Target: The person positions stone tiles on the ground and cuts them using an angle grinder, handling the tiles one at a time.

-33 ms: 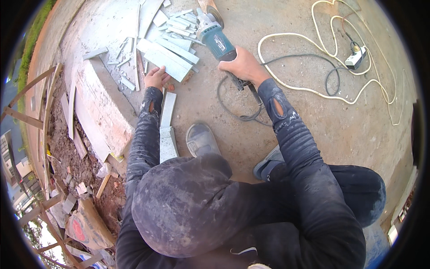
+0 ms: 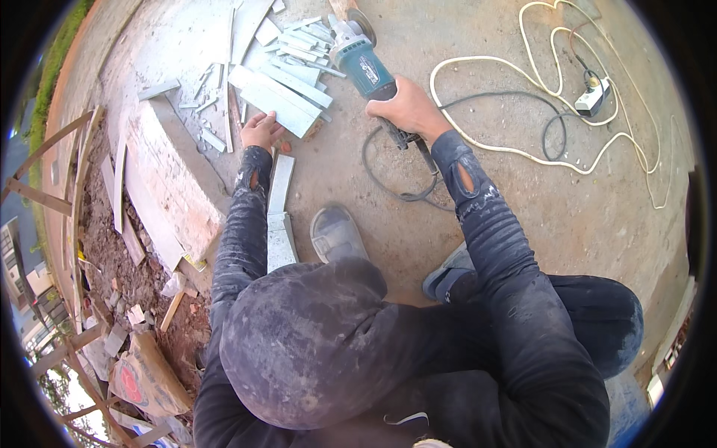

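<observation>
The right hand (image 2: 409, 112) is closed around the rear grip of a teal angle grinder (image 2: 366, 69), whose disc (image 2: 363, 27) lies just beyond the far right side of a heap of narrow stone-like strips (image 2: 301, 46); whether the disc is spinning cannot be told. The left hand (image 2: 261, 131) is partly curled at the near edge of a wide pale slab (image 2: 273, 103), which lies on the ground left of the grinder; whether the fingers grip it or merely rest there is unclear. Judging by the many slim strips and offcuts, a good deal of cutting seems done, while the wide slab still looks whole. Longer pale pieces (image 2: 281, 185) lie end to end beside the left sandal (image 2: 336, 231). Light lettering marks the grinder's casing, and a red emblem shows on a brown sack (image 2: 153, 381) at lower left; no other writing is clear.
</observation>
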Demonstrator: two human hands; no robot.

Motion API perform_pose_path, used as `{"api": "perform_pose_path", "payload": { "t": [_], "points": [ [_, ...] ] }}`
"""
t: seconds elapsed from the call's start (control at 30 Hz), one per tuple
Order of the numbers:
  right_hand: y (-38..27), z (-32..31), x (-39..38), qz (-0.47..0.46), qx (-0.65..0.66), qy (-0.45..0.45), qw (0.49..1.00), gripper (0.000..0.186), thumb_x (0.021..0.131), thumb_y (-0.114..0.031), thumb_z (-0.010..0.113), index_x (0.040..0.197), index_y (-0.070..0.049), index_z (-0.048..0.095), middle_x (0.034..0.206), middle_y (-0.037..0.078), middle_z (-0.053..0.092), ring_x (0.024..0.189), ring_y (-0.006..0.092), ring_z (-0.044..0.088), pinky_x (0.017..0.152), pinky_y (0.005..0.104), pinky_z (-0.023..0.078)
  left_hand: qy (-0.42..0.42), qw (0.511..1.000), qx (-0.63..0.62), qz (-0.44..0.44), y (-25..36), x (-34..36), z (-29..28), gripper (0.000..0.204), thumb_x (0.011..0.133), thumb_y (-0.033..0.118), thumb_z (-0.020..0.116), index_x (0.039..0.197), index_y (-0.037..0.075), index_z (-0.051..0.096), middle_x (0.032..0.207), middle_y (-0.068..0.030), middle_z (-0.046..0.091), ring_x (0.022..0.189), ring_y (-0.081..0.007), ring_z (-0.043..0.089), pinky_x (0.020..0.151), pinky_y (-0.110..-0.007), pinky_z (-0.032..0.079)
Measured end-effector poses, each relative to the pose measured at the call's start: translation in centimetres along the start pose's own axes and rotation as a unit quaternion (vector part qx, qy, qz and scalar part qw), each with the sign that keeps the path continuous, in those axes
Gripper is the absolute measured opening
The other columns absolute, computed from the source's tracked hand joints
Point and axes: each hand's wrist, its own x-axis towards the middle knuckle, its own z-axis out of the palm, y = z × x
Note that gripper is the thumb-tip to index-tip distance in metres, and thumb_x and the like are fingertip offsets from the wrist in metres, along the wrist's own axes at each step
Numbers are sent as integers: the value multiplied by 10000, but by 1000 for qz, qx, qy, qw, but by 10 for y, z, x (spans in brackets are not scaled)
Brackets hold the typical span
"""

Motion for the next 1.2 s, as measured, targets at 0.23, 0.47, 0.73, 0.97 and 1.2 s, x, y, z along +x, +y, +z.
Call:
{"api": "perform_pose_path", "payload": {
  "t": [0.23,0.47,0.73,0.97,1.2],
  "points": [
    [-14,5,4,17,21,-12,1000,500,641,-338,727,943,46,616,780,114,634,686,200,602,652,314,492,61,996,48,32,6,-6,14,343,852,20,707,1106,-176,584,944,-222,664,807,-295,698,698,-380,630],
    [-26,27,5,-16,48,-37,998,462,649,-330,725,914,33,617,782,107,636,692,194,598,668,310,490,106,986,79,102,6,-17,31,312,854,45,714,1083,-153,639,873,-211,698,712,-221,708,630,-308,621],
    [-43,31,8,-8,36,-52,998,504,638,-343,724,944,44,623,805,138,653,726,219,619,693,326,496,138,969,156,135,-2,-15,31,311,835,52,738,1116,-66,675,735,-135,701,580,-137,656,499,-270,537],
    [-35,77,30,-76,-45,-20,996,567,626,-359,713,982,72,617,888,232,673,819,355,661,760,387,519,51,991,44,119,-6,-16,26,389,868,39,696,1217,-100,595,859,-142,690,675,-162,674,591,-279,586],
    [-70,116,24,-65,-53,-72,994,633,576,-338,710,996,118,580,918,313,653,875,440,654,778,424,533,49,969,171,170,-25,1,3,287,852,29,674,1125,-58,672,819,-76,692,704,-124,660,638,-279,567]
  ]
}}
